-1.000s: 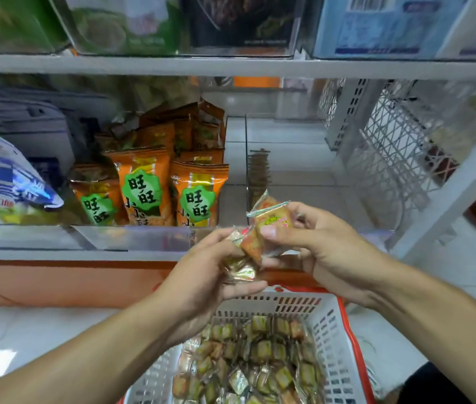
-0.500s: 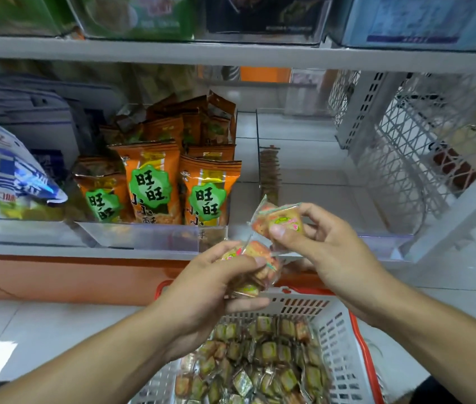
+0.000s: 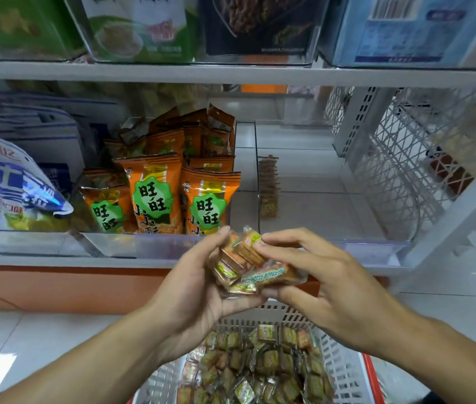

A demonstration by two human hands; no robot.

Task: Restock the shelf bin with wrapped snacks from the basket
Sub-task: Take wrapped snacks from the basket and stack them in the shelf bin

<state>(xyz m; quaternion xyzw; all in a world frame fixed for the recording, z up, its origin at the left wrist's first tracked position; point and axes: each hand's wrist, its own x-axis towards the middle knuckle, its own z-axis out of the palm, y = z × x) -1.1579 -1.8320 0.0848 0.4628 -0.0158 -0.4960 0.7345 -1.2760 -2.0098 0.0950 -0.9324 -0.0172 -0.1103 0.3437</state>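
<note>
Snacks, a small stack of clear-wrapped pieces, are held between both hands in front of the shelf edge, above the basket.

Shelf: white metal, with a mesh side panel at right.

Bin: clear plastic, at right on the lower shelf; a short row of snacks stands on edge against its left wall.

Basket: white lattice with a red rim, below the hands, filled with more wrapped snacks.

Orange bags: upright in the neighbouring clear bin to the left.

Left hand: palm turned inward, cupping the stack, fingers curled beneath it and thumb at its top.

Right hand: fingertips pinching the stack's upper pieces, thumb under its right end.
</note>
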